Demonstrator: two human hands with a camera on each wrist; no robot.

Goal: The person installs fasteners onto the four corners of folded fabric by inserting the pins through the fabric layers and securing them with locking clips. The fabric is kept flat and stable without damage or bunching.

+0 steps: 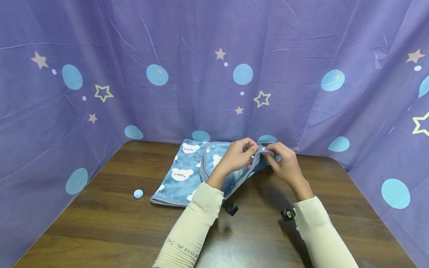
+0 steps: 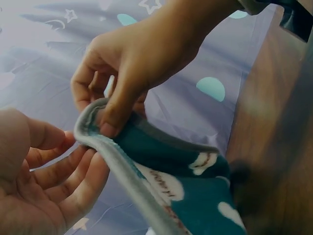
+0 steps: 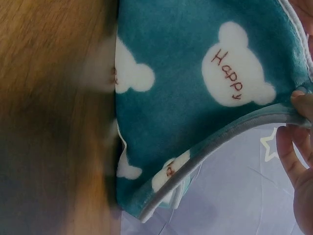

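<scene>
A blue fleece blanket (image 1: 181, 190) with grey edging and white bear heads reading "Happy" lies on the table, partly folded over. Its right end is lifted, and both hands meet at the raised edge. My left hand (image 1: 236, 156) pinches that edge between thumb and fingertips, also seen in the left wrist view. Just to the right, my right hand (image 1: 285, 162) holds the same edge, its thumb over the cloth (image 2: 166, 161) and its fingers behind. In the right wrist view the raised cloth (image 3: 181, 107) hangs down in front of the table.
A small pale blue ball (image 1: 138, 194) sits on the brown wooden table (image 1: 100, 223), left of the blanket. Purple curtains (image 1: 201, 44) with stars and dots stand around the back and sides. Each wrist carries a small black camera (image 1: 230, 207).
</scene>
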